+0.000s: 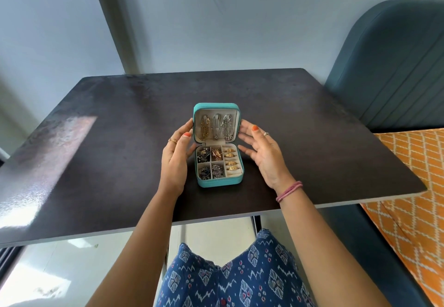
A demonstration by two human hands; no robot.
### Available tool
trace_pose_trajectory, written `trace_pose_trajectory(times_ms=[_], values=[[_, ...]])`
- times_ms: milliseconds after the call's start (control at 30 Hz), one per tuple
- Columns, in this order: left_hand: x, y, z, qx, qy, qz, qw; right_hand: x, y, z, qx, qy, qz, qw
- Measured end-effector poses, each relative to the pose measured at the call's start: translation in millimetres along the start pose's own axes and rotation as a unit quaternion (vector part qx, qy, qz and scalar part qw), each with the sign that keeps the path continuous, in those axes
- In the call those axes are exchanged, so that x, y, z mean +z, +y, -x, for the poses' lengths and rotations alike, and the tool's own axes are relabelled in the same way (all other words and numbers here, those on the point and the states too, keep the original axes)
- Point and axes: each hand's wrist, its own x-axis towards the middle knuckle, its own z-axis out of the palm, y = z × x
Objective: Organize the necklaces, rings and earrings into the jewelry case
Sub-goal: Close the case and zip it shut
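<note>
Where the dark table (312, 138) fills the middle of the frame, a blue padded headboard (394, 66) rises at the upper right and an orange patterned cloth (413, 186) lies at the right edge below it. At the bottom centre a lap in blue printed fabric (228, 280) shows between two bare forearms that reach up and inward from the lower corners.

The left hand (175, 160) stands on its edge against the left side of the jewelry case (219, 182), palm turned inward, fingers straight and reaching up along the raised lid, thumb tip at the lid's left rim; it grips nothing. The right hand (262, 153) is spread open to the right of the case, palm facing it, fingers relaxed and slightly apart, fingertips near the lid's right edge; I cannot tell whether they touch. A pink band (289, 190) circles that wrist.

The teal case sits at the centre of the table, lid upright. Necklaces (217, 126) hang in the lid. Earrings (209, 162) fill the left and middle compartments of the base, and gold rings (231, 159) sit in the right-hand slots.
</note>
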Motion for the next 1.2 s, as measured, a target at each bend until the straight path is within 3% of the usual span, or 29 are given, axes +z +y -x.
trace_pose_trajectory(times_ms=[400,733,933,1200], values=[[-6,4,24,-0.007,-0.011,0.022,1.0,1,-1,16,0.02,0.026,-0.015,0.999],[-9,1,27,-0.037,0.032,0.048,0.998,-1,-1,25,0.042,0.043,-0.035,0.998],[-8,-6,22,-0.054,0.045,0.04,0.997,-1,8,21,0.03,0.051,0.052,0.997],[-8,-11,12,-0.105,-0.021,-0.025,0.994,2,7,23,-0.006,-0.021,0.18,0.983]])
